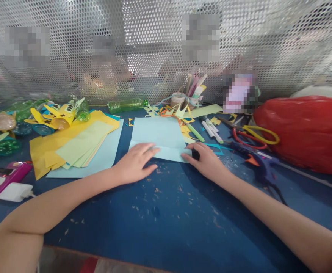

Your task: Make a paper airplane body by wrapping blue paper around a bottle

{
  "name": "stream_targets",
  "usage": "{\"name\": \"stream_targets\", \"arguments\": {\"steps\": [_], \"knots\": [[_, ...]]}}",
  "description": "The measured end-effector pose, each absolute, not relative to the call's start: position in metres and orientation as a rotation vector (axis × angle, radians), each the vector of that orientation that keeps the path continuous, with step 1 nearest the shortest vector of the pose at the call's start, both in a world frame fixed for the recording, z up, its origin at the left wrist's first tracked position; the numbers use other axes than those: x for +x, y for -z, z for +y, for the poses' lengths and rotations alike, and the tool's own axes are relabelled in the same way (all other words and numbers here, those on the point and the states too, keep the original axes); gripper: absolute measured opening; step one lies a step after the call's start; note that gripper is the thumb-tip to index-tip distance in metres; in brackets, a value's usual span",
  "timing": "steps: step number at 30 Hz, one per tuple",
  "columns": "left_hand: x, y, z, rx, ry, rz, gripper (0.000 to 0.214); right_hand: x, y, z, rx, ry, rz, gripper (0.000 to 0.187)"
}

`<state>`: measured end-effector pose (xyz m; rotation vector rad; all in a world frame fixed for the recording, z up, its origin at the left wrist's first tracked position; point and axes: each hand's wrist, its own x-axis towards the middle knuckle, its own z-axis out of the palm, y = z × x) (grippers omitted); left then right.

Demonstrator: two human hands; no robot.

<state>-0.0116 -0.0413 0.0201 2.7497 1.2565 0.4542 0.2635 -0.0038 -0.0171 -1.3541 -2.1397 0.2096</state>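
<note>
A light blue sheet of paper (157, 132) lies on the blue table (168, 212), its near edge folded up into a strip. My left hand (136, 163) lies flat on the near left part of that fold, fingers stretched out together. My right hand (207, 161) presses the fold's right end with its fingertips, fingers extended, holding nothing. Both hands rest on the paper rather than gripping it.
A pile of yellow, green and blue sheets (77, 148) lies to the left, with green bottles (126, 105) and paper crafts behind. Markers (211, 131), scissors (255, 136), a glue gun (261, 165) and a red bag (305, 131) sit right. A perforated metal screen (154, 45) closes the back.
</note>
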Motion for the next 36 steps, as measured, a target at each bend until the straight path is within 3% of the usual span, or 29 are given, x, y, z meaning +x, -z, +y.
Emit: {"name": "stream_targets", "arguments": {"steps": [4,13,23,29,32,36], "knots": [[-0.026,-0.025,-0.021,2.575,-0.612,1.544,0.051,0.263,0.017,-0.004,-1.34,-0.205,-2.166,0.023],[-0.045,-0.025,0.004,2.274,-0.484,1.463,0.013,0.258,0.009,-0.012,-1.476,-0.13,-2.178,0.021],[-0.043,-0.021,0.001,2.467,-0.386,1.418,0.007,0.254,0.004,-0.012,-1.567,-0.176,-2.157,0.02],[-0.033,-0.018,-0.012,2.911,-0.449,1.174,0.036,0.255,0.005,-0.01,-1.543,-0.219,-2.149,0.021],[-0.019,-0.02,-0.027,2.954,-0.275,0.849,0.042,0.256,0.007,-0.009,-1.529,-0.209,-2.165,0.021],[-0.006,-0.02,-0.041,2.88,-0.04,0.85,0.055,0.256,0.009,-0.008,-1.51,-0.174,-2.171,0.02]]}}
